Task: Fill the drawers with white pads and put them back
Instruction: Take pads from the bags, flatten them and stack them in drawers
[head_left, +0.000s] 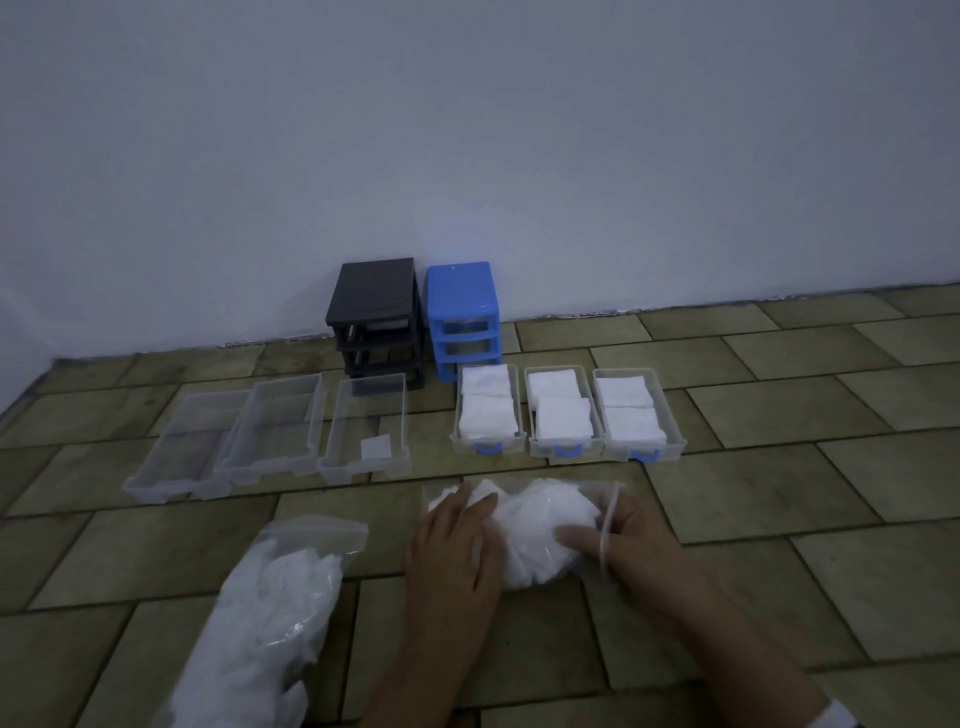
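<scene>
On the tiled floor (727, 519) in front of me lies a clear plastic bag (530, 535) stuffed with soft white pads. My left hand (454, 551) rests flat on it with straight fingers; my right hand (618, 545) grips its open end, fingers curled inside. Beyond, three clear drawers with blue handles (563, 415) each hold stacked white pads. Left of them sit three clear drawers (270, 431), one holding a single pad (375, 447). A black frame (376, 317) and blue frame (462, 317) stand against the wall. A second bag (270, 613) lies near left.

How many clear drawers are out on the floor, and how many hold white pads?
6, in one row. Three right ones hold pads; the drawer left of them holds one; the two far-left look empty.
</scene>
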